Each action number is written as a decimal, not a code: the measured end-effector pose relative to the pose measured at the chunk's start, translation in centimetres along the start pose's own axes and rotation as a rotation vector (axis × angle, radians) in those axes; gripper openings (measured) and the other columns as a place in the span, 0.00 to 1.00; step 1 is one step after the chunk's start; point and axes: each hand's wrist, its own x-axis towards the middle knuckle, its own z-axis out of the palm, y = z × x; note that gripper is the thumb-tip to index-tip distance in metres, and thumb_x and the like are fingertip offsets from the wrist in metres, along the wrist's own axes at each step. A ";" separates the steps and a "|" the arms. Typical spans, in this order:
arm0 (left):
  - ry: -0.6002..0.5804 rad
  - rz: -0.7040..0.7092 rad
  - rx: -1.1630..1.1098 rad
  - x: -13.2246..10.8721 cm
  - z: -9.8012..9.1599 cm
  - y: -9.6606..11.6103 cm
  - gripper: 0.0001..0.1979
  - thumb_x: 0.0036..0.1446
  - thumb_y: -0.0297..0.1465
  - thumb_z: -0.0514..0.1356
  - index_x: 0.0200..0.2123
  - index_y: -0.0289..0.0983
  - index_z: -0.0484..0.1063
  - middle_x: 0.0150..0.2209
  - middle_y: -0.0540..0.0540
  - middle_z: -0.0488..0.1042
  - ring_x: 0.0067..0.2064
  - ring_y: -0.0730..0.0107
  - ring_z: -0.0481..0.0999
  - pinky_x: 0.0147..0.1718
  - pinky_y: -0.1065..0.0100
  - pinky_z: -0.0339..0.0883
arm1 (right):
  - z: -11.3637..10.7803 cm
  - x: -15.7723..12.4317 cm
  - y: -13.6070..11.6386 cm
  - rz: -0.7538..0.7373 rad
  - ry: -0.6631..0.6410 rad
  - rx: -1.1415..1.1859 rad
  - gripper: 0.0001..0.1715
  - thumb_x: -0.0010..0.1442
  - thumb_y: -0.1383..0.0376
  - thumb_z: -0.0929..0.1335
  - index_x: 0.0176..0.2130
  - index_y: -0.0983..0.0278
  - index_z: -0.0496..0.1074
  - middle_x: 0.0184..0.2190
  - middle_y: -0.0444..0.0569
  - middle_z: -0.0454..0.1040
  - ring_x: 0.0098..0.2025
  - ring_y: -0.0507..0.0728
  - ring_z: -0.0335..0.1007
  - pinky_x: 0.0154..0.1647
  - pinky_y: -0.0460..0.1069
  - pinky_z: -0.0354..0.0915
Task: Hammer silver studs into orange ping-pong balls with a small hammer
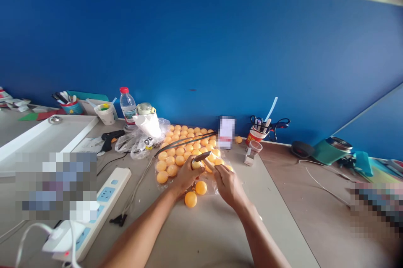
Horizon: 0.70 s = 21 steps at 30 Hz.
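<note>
My left hand is closed around a dark, pointed, blade-like piece, whose tip points up and to the right. A pale rounded part shows beneath it, mostly covered by my fingers. Close beside it, my right hand is closed with its fingertips near the piece; what they grip is hidden. Both hands are over the near edge of a clear plastic sheet of orange balls, set in rows. Two loose orange balls, one near my left thumb and another closer to me, lie on the table.
A dark strap crosses the balls. Left are a power strip, glue gun, crumpled plastic bag, water bottle and white tray. Right are a pen cup and a small clear cup. A blue partition stands behind.
</note>
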 end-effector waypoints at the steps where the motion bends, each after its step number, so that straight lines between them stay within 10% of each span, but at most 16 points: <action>1: -0.002 0.009 0.002 0.0 0.0 0.1 0.22 0.50 0.37 0.62 0.48 0.39 0.64 0.24 0.54 0.64 0.24 0.74 0.64 0.23 0.72 0.57 | 0.1 0.0 0.0 -0.006 0.008 -0.007 0.18 0.68 0.61 0.56 0.30 0.62 0.66 0.28 0.48 0.71 0.28 0.54 0.66 0.29 0.46 0.58; 21: 0.045 0.009 0.160 0.6 0.0 -0.2 0.19 0.50 0.37 0.61 0.44 0.36 0.66 0.20 0.55 0.65 0.20 0.76 0.62 0.20 0.74 0.56 | 0.3 -0.1 -0.7 -0.047 0.052 -0.036 0.16 0.68 0.64 0.56 0.32 0.62 0.67 0.29 0.47 0.71 0.28 0.52 0.65 0.29 0.45 0.54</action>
